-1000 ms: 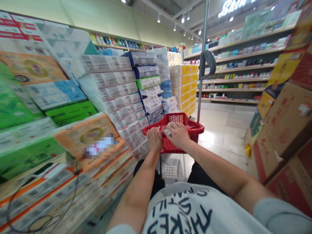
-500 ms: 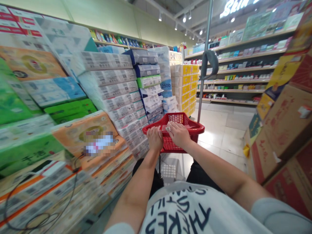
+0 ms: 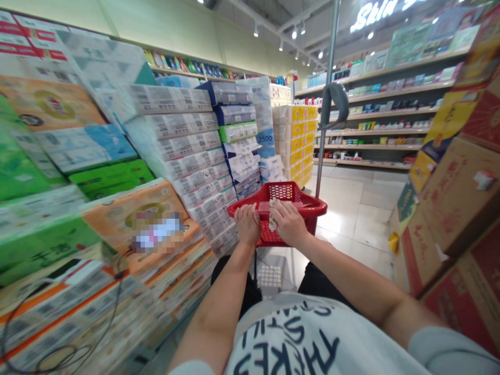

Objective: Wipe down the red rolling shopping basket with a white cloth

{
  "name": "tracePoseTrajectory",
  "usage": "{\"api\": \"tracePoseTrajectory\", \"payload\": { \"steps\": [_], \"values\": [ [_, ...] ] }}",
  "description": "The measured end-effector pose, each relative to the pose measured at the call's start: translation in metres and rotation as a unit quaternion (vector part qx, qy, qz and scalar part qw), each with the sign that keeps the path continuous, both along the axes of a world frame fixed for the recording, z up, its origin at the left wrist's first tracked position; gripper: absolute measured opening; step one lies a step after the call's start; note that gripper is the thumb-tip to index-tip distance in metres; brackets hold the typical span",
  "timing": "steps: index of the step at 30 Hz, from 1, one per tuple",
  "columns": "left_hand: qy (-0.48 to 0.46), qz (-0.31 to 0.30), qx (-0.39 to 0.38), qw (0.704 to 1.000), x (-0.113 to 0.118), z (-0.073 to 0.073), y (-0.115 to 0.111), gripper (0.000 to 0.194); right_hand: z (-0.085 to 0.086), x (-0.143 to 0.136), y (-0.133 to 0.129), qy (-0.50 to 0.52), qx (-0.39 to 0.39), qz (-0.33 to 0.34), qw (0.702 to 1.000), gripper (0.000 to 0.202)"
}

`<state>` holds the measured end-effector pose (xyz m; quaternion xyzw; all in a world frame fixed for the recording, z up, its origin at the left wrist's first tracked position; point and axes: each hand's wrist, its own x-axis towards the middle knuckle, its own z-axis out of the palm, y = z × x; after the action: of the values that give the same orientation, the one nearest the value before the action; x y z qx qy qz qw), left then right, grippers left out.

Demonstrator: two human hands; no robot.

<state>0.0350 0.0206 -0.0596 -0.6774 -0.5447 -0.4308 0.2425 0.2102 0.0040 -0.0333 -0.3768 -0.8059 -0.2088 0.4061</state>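
A red plastic shopping cart (image 3: 287,190) with a perforated basket stands in front of me. My left hand (image 3: 247,223) is wrapped over the near left part of its rim. To the right of it, my right hand (image 3: 289,223) presses a small white patterned cloth (image 3: 272,222) against the near edge of the cart. Part of the cloth sticks out past the fingers on the left side. The undersides of both hands are hidden.
Stacked tissue packs (image 3: 191,138) rise on the left, with a phone (image 3: 158,233) and a cable on them. A metal pole with a grey handle (image 3: 335,105) stands beyond the cart. Cardboard boxes (image 3: 461,187) line the right; product shelves (image 3: 385,133) stand behind.
My right hand has moved slightly down over the cart's near edge, and more of the cloth now shows beneath its fingers. My left hand stays on the rim.
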Motion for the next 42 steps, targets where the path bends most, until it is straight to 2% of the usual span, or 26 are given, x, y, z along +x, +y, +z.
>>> {"api": "tracePoseTrajectory", "payload": {
  "steps": [4,7,12,16,19,21,25,27,30,33,35,39,42],
  "values": [
    [-0.004,-0.001,-0.003,1.000,-0.001,0.000,0.000,0.043,0.007,0.001,0.003,-0.002,-0.033,0.025,0.999,0.036],
    [-0.005,-0.001,-0.005,1.000,-0.001,0.000,0.000,0.043,0.014,0.000,0.009,0.024,-0.070,0.000,0.997,0.036],
    [-0.002,0.003,-0.007,1.000,-0.001,0.000,0.000,0.042,-0.001,-0.007,-0.004,-0.012,-0.023,-0.006,1.000,0.039],
    [-0.006,0.008,-0.012,1.000,-0.001,0.001,-0.001,0.042,-0.009,-0.010,-0.013,-0.028,-0.024,0.009,0.999,0.053],
    [-0.001,0.007,-0.019,1.000,-0.002,0.002,0.000,0.042,-0.001,-0.011,-0.009,-0.033,-0.042,0.014,0.998,0.043],
    [0.003,0.008,-0.018,1.000,-0.002,0.003,0.000,0.042,0.009,-0.011,-0.003,-0.038,-0.061,0.043,0.997,0.040],
    [0.002,0.007,-0.009,1.000,-0.001,0.002,-0.003,0.041,0.027,-0.009,0.008,-0.004,-0.104,0.093,0.990,0.058],
    [0.002,0.006,-0.006,1.000,0.000,0.002,-0.004,0.041,0.028,-0.010,0.010,0.010,-0.092,0.078,0.993,0.054],
    [0.004,0.010,-0.006,1.000,-0.001,0.000,-0.003,0.041,0.015,-0.016,0.003,-0.018,-0.062,0.044,0.997,0.043],
    [0.006,0.014,-0.013,1.000,-0.002,-0.002,-0.001,0.041,0.002,-0.022,-0.010,-0.052,-0.039,0.033,0.997,0.050],
    [0.008,0.012,-0.015,1.000,-0.003,-0.002,0.001,0.040,0.002,-0.025,-0.015,-0.071,-0.034,0.039,0.996,0.052],
    [0.011,0.008,-0.010,1.000,-0.002,0.000,0.000,0.040,0.014,-0.025,-0.006,-0.058,-0.083,0.012,0.995,0.047],
    [0.010,0.012,-0.013,1.000,-0.001,0.002,-0.002,0.041,0.008,-0.024,-0.002,-0.049,-0.064,-0.016,0.997,0.045]
  ]
}}
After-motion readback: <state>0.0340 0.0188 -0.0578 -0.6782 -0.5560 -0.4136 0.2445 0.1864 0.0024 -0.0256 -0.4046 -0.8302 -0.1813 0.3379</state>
